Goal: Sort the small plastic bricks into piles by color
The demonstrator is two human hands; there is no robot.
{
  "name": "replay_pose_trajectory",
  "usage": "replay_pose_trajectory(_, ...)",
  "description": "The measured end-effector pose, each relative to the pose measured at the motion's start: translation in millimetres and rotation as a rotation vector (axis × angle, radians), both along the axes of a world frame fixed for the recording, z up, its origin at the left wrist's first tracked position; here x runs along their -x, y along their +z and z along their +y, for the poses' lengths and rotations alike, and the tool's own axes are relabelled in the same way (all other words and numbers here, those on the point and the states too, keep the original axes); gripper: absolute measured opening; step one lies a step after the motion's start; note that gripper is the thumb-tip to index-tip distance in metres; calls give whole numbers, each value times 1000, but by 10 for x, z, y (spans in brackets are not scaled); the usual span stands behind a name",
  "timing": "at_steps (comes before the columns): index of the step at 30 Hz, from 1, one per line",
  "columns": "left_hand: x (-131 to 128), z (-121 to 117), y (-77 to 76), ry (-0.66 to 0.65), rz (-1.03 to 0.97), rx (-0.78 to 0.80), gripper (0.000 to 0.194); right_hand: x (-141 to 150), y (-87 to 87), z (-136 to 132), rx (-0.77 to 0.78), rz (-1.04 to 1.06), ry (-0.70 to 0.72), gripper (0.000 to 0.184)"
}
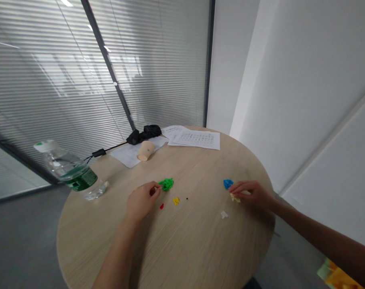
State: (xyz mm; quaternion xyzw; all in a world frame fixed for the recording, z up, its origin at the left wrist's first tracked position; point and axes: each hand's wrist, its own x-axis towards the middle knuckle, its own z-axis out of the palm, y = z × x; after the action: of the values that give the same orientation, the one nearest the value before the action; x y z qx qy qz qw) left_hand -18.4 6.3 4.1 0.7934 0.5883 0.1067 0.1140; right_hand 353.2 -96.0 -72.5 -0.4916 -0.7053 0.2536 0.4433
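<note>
While the left hand (143, 200) works at the near left edge of the green pieces (168, 184), the right hand (251, 192) is well across the bench (182, 249), over on the right, its fingers down at the pale yellow pieces (235, 198). And look how close those fingers come to the blue pieces (228, 184), heaped just beside them! On the left hand, thumb and forefinger curl towards each other, their tips close; whether they pinch a piece, one cannot tell. The right hand's fingers bunch together, pointing left, and again one cannot tell whether anything is gripped.

Between the two hands, lower down, lie the yellow pieces (176, 201), with a red piece (161, 206) to their left and a tiny dark speck (187, 198) to their right. Nearer the front on the right sit the white pieces (224, 214). Out on the left stands a clear bottle (81, 176) with a green label, and at the back a paper cup (145, 151) lies on its side, near a black bundle (152, 131) and printed sheets (197, 139).
</note>
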Motion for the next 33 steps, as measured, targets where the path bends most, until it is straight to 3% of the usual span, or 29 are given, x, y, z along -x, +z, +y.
replay_pose_trajectory(6, 4, -12, 0, 5, -1, -11, 27, 79, -77, -97, -81, -181, 64, 16)
replay_pose_trajectory(17, 18, -9, 11, -1, -9, -8, 27, 116, -94, -147, -195, -242, 88, 17)
replay_pose_trajectory(28, 16, -13, 13, 1, -8, 2, 27, 172, -119, -294, -82, -190, 56, 18)
replay_pose_trajectory(33, 13, -12, 2, -11, -12, -8, 27, 178, -67, -313, -48, -130, -36, 17)
